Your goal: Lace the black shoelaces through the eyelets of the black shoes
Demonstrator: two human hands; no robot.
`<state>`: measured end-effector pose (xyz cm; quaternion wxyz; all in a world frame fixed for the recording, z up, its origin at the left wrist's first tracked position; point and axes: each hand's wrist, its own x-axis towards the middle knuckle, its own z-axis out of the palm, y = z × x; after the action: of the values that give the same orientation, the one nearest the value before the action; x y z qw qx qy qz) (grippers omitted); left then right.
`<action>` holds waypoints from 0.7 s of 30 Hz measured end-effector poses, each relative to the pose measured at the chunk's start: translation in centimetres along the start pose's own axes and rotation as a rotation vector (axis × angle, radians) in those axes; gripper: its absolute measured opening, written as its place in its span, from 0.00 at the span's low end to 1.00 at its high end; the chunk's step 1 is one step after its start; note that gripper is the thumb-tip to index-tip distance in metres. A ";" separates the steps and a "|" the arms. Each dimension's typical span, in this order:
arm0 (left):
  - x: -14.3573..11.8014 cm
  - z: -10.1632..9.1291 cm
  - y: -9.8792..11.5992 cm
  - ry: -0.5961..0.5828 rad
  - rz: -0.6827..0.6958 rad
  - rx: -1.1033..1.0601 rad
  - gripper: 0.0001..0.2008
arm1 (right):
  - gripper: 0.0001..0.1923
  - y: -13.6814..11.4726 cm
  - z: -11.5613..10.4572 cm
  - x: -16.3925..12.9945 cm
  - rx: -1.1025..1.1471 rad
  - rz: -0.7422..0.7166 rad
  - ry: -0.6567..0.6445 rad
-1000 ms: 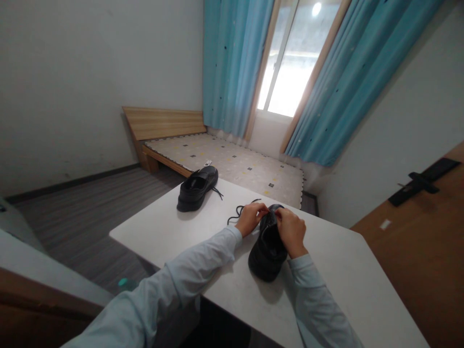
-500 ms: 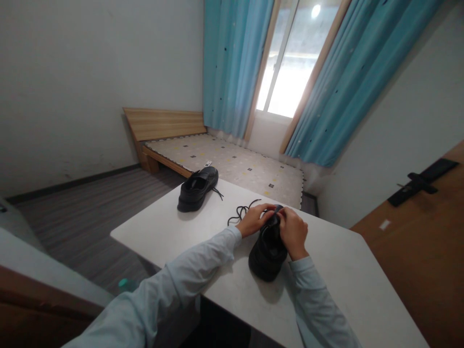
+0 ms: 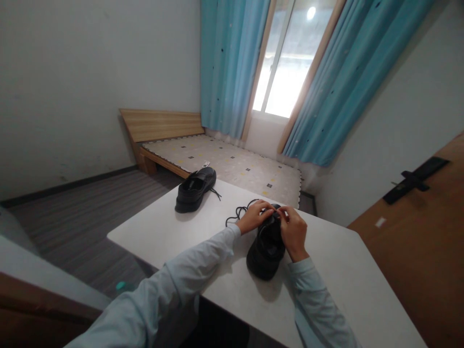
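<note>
On the smooth white tabletop [image 3: 337,270], your left hand [image 3: 253,218] and right hand [image 3: 294,231] pinch the thin lace [image 3: 237,211] at the matte black shoe [image 3: 266,246].

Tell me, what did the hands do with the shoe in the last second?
Both hands crept toward the toe of the near shoe. The left hand and right hand drew closer together there, their fingertips now nearly meeting over the lace. Each keeps its grip at the shoe's front. The shoe itself, the far shoe and the table stayed put.
</note>
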<state>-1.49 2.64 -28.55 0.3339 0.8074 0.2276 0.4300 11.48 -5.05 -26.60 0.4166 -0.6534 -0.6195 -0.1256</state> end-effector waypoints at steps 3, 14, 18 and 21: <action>0.1 0.0 -0.1 -0.008 -0.021 -0.032 0.08 | 0.14 -0.3 -0.2 0.0 0.062 0.016 -0.024; 0.1 -0.1 1.0 0.019 -0.093 -0.211 0.08 | 0.10 3.5 -0.7 1.2 0.290 0.454 -0.260; 0.4 -0.5 1.6 0.073 -0.053 -0.235 0.09 | 0.12 4.2 -1.3 1.2 0.526 0.616 -0.304; 0.8 -0.9 1.8 0.119 -0.033 -0.263 0.09 | 0.11 4.1 -2.0 1.2 0.617 0.657 -0.314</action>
<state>-1.68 2.28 -26.46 0.4298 0.7259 0.2019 0.4976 16.17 -5.17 -26.11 0.5103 -0.6716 -0.4436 0.3029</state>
